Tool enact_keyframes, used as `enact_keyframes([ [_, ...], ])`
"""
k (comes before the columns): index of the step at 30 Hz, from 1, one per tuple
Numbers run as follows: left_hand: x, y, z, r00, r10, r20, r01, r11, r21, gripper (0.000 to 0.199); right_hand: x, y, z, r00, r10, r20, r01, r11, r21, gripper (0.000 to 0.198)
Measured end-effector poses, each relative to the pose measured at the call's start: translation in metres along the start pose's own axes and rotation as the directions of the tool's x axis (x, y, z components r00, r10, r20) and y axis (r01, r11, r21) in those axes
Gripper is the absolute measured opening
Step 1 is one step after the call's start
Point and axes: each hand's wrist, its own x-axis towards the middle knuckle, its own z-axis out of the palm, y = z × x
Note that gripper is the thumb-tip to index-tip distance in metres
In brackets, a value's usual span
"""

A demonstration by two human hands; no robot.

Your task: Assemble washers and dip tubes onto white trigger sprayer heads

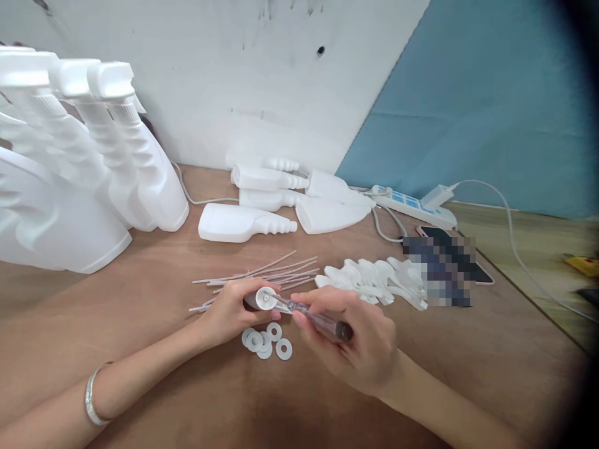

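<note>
My left hand (pixel 236 312) is closed around a white spray trigger head (pixel 266 299), its round underside turned toward me. In my right hand (pixel 360 337) is a screwdriver (pixel 322 321) with a clear handle and a dark end. Its tip reaches the round opening of the spray head; whether it goes inside I cannot tell. Just below my left hand lie several flat white ring washers (pixel 283 349), some overlapping. Thin white tubes (pixel 262 272) are spread behind my left hand. A pile of white spray trigger heads (pixel 374 280) sits beyond my right hand.
Assembled white spray bottles (pixel 154 181) stand at the left. White bottles without heads (pixel 243 222) lie near the wall. A power strip (pixel 412 206) with a plugged-in charger (pixel 437 196), cables and a phone (pixel 468 262) are at the right.
</note>
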Motion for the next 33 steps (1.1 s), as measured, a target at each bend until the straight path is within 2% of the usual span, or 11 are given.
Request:
enact_keyframes([
  [5, -0.001, 0.0, 0.0, 0.998, 0.056, 0.001, -0.056, 0.995, 0.082, 0.028, -0.001, -0.007, 0.0, 0.991, -0.103, 0.085, 0.108, 0.992, -0.059, 0.027],
  [8, -0.003, -0.003, 0.001, 0.991, 0.134, 0.023, -0.136, 0.978, 0.157, 0.027, -0.001, -0.011, -0.001, 0.981, -0.16, 0.111, 0.169, 0.982, -0.084, 0.026],
  [10, -0.005, -0.006, 0.002, 0.971, 0.235, 0.053, -0.241, 0.948, 0.21, 0.028, 0.0, -0.013, -0.002, 0.965, -0.222, 0.141, 0.236, 0.967, -0.094, 0.023],
  [13, -0.007, -0.011, 0.004, 0.908, 0.406, 0.104, -0.418, 0.861, 0.29, 0.028, -0.002, -0.014, 0.0, 0.91, -0.383, 0.158, 0.4, 0.912, -0.092, 0.021],
  [16, -0.008, -0.012, 0.006, 0.864, 0.488, 0.129, -0.499, 0.789, 0.358, 0.025, -0.009, -0.01, 0.009, 0.857, -0.511, 0.071, 0.516, 0.849, -0.118, 0.017],
  [18, -0.008, -0.01, 0.007, 0.854, 0.502, 0.134, -0.511, 0.766, 0.391, 0.023, -0.015, -0.007, 0.018, 0.819, -0.57, -0.068, 0.557, 0.818, -0.141, 0.013],
  [20, -0.008, -0.009, 0.007, 0.856, 0.5, 0.131, -0.506, 0.757, 0.413, 0.022, -0.022, -0.003, 0.028, 0.789, -0.604, -0.109, 0.589, 0.795, -0.143, 0.01],
  [24, -0.008, -0.009, 0.007, 0.873, 0.471, 0.126, -0.479, 0.779, 0.405, 0.021, -0.028, 0.0, 0.037, 0.816, -0.55, -0.176, 0.538, 0.835, -0.118, 0.014],
  [28, -0.008, -0.011, 0.007, 0.88, 0.452, 0.146, -0.472, 0.798, 0.374, 0.022, -0.017, 0.002, 0.024, 0.861, -0.501, -0.092, 0.503, 0.864, -0.003, 0.009],
  [31, -0.007, -0.011, 0.006, 0.888, 0.432, 0.155, -0.459, 0.817, 0.349, 0.022, -0.006, 0.006, 0.014, 0.949, -0.313, -0.032, 0.312, 0.925, 0.214, 0.017],
  [33, -0.006, -0.009, 0.005, 0.9, 0.407, 0.155, -0.435, 0.838, 0.33, 0.019, -0.002, 0.01, 0.012, 0.987, -0.16, -0.033, 0.162, 0.931, 0.326, 0.023],
])
